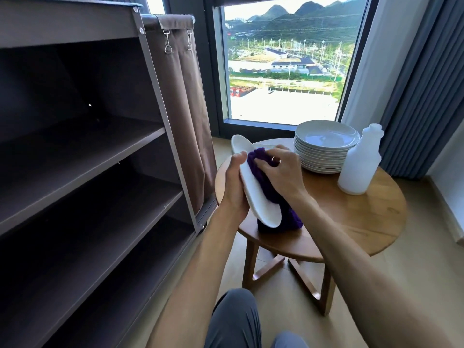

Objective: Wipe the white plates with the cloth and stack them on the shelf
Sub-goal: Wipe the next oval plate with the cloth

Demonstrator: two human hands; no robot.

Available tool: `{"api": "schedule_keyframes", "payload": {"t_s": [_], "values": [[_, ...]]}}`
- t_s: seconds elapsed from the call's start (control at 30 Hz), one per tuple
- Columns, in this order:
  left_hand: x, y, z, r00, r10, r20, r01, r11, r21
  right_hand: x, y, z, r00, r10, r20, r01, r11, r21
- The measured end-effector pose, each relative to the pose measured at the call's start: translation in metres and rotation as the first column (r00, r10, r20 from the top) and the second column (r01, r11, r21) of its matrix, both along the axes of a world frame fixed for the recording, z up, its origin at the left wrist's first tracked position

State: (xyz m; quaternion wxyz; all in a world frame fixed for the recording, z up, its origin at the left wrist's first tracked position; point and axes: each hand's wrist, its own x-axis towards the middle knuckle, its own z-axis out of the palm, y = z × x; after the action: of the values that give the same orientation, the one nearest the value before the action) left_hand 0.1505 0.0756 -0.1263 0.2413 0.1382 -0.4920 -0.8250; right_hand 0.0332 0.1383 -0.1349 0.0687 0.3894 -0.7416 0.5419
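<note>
White plate (253, 187) is held on edge above the left edge of the round table (371, 217), tilted so its face turns toward the right hand (281, 172). The left hand (234, 187) supports the plate from behind, thumb hooked over the upper rim; its fingers lie behind the plate, so their hold is probably a curled grip but cannot be confirmed. The right hand is closed around the purple cloth (266, 182), bunching it and pressing it against the plate's face; the cloth's loose end hangs down to the table top near the plate's lower rim. Step in hand: wiping the first plate. To do it well, keep the left hand firm on the rim so the plate does not pivot under pressure, and work the cloth in overlapping arcs from the centre out to the rim, then turn the plate and cover the back. Keep the hanging cloth clear of the lower rim so it does not drag. The stack (326, 146) of remaining plates stands at the far edge of the table, just beside the white bottle (356, 167); avoid swinging the right elbow toward either. The shelf (88, 156) stands to the left of the table with its tiers bare, so no plate is stacked yet; the task is judged to be near its start.
</note>
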Motion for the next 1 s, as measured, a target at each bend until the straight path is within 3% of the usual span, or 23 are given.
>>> {"api": "schedule_keyframes", "payload": {"t_s": [0.13,0.27,0.4,0.5,0.67,0.73,0.83,1.0], "values": [[-0.003,0.001,0.002,0.999,0.0,0.035,0.004,0.994,-0.105,-0.001,-0.011,0.019,0.998,-0.053,0.039,0.056,0.995,-0.085],[-0.008,-0.002,0.001,0.992,0.054,0.116,-0.031,0.981,-0.189,0.003,-0.018,0.026,0.994,0.021,0.109,-0.009,0.994,-0.106],[-0.008,0.001,-0.002,0.995,0.004,0.098,-0.005,1.0,0.019,0.011,-0.017,0.038,0.955,0.281,0.09,-0.264,0.951,-0.163],[-0.01,-0.003,-0.001,0.996,0.036,0.084,-0.038,0.999,0.025,0.014,-0.005,0.042,0.885,0.436,0.164,-0.422,0.899,-0.117],[-0.01,-0.024,-0.005,0.99,0.089,0.105,-0.107,0.977,0.182,0.017,0.013,0.023,0.801,0.505,0.322,-0.575,0.798,0.178],[-0.01,-0.034,-0.009,0.98,0.145,0.14,-0.163,0.978,0.13,0.018,0.018,0.007,0.8,0.492,0.344,-0.594,0.73,0.336],[-0.01,-0.037,-0.014,0.961,0.227,0.158,-0.228,0.974,-0.013,0.017,0.019,-0.005,0.838,0.419,0.349,-0.544,0.681,0.49],[-0.008,-0.03,-0.027,0.964,0.23,0.133,-0.238,0.97,0.05,0.006,-0.005,-0.002,0.967,0.199,0.156,-0.247,0.604,0.758]]}}
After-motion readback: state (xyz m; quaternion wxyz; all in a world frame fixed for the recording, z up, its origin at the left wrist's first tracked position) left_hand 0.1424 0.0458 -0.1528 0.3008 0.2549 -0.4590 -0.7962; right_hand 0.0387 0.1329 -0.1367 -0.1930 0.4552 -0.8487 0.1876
